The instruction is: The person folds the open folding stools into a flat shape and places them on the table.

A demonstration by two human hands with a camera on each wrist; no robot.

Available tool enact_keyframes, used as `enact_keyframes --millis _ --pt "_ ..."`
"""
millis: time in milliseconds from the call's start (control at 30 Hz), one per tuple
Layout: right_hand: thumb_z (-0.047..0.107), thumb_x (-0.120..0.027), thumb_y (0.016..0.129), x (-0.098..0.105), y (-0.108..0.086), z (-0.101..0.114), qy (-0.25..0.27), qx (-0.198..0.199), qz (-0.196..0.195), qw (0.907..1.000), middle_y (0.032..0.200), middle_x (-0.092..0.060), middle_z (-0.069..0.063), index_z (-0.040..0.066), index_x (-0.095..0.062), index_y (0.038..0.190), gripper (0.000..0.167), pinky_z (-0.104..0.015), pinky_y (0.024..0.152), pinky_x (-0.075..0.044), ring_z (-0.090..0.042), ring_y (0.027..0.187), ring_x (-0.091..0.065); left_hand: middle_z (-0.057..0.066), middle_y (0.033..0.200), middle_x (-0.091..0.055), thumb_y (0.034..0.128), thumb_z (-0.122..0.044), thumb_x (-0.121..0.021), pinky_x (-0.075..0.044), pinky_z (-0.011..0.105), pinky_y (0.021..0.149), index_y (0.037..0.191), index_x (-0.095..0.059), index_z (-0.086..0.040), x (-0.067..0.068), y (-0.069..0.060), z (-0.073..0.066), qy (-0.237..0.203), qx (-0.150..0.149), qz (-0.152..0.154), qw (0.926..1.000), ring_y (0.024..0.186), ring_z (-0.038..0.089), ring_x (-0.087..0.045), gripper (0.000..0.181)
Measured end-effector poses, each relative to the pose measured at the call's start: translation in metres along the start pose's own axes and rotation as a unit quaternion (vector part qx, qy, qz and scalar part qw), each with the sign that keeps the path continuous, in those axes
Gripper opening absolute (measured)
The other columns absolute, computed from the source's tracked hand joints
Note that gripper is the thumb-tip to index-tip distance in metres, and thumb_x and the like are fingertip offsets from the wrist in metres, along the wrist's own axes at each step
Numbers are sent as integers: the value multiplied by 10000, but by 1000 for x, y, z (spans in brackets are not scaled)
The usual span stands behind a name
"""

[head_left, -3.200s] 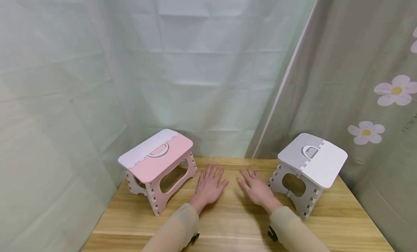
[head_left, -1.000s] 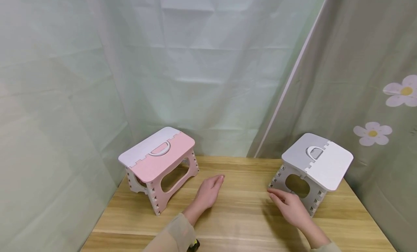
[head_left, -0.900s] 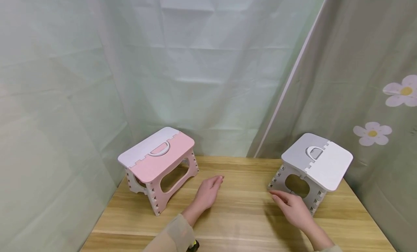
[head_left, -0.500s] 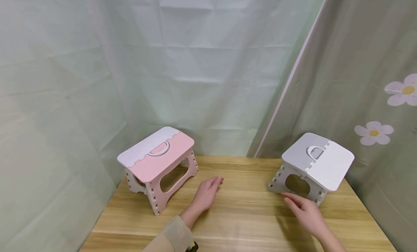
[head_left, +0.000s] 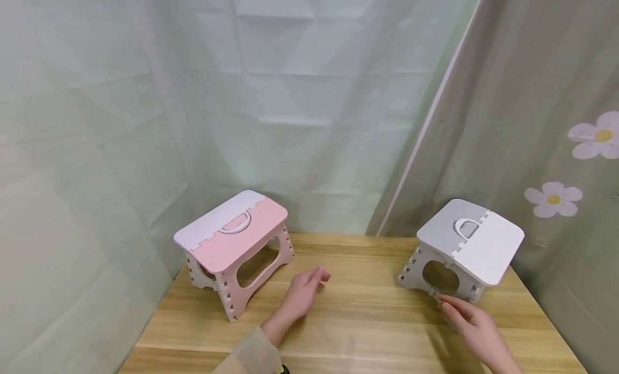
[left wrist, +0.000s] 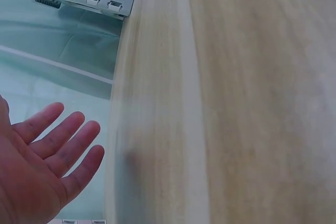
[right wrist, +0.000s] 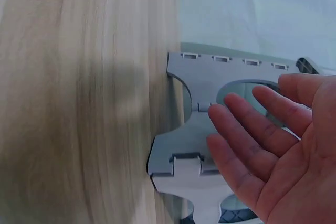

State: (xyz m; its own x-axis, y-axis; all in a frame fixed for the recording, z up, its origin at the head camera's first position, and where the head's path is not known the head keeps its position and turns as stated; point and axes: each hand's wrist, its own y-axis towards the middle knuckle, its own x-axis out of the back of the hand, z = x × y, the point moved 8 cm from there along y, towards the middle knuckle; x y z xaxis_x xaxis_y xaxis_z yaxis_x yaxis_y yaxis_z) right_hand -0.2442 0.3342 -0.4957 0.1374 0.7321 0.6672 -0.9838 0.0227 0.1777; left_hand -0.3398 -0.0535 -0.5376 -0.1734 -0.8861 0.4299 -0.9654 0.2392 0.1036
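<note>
A grey-and-white folding step stool [head_left: 471,239] stands unfolded on the right of the table. My right hand [head_left: 476,331] is just in front of its near legs, fingers relaxed and holding nothing. In the right wrist view the palm [right wrist: 294,156] faces the stool's grey leg panel [right wrist: 178,145]; whether the fingertips touch it I cannot tell. On the left stands a pink-and-white folding step stool [head_left: 232,229], also unfolded. My left hand [head_left: 301,294] is to the right of it, apart from it, turned on its side with nothing in it. Its loosely bent fingers [left wrist: 65,142] show in the left wrist view.
Both stools stand on a light wooden table [head_left: 353,320], towards its far corners. Pale green curtains [head_left: 300,105] hang behind and at the left, and a greyer curtain with white flowers [head_left: 553,200] hangs at the right.
From lying palm down near the middle, both hands have turned onto their sides. The right has moved right and nearer to me, towards the grey-and-white stool; the left has shifted slightly nearer. Both stools stayed put.
</note>
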Motion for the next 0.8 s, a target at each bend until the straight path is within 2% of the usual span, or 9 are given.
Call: enact_keyframes --millis 133,300,367,567,800 --pt "261 -617 1114 4 -7 -9 49 -457 199 9987 1163 -782 -95 16 -713 1354 356 -207 798 -551 -6 973 -691 98 1211 -755 1170 -504 -310 -540 528 991 1233 -754 -46 2 -1 1 -21 13 -1 10000 1065 288 -705 640" --pt "331 -561 1137 10 -13 -22 216 -1188 584 9910 1216 -749 -138 -6 -630 1451 466 -291 788 -595 -98 964 -700 86 1198 -758 1172 -501 -305 -539 505 983 1227 -759 -53 5 -1 3 -13 27 -42 10000 1047 257 -703 640" --pt "333 -547 1142 14 -15 -25 178 -1307 634 9892 1254 -741 -158 -15 -622 1454 474 -296 787 -595 -100 969 -705 82 1190 -760 1177 -477 -311 -541 489 973 1218 -762 -55 5 -2 3 -34 8 -52 10000 1038 253 -704 619" --pt "345 -484 1162 33 -17 -36 111 -1649 583 9845 1283 -740 -188 -71 -657 1378 499 -295 773 -590 -55 927 -718 114 1158 -771 1196 -331 -344 -564 456 907 1184 -768 -23 6 -4 -1 -90 -144 -78 9998 1001 288 -722 524" --pt "377 -390 1171 52 -19 -53 -23 -2007 310 9792 1271 -729 -240 -126 -617 1356 582 -271 739 -590 34 850 -687 109 1164 -768 1195 -351 -335 -562 443 900 1202 -766 -21 6 -6 1 -120 -83 -41 9999 1010 291 -719 543"
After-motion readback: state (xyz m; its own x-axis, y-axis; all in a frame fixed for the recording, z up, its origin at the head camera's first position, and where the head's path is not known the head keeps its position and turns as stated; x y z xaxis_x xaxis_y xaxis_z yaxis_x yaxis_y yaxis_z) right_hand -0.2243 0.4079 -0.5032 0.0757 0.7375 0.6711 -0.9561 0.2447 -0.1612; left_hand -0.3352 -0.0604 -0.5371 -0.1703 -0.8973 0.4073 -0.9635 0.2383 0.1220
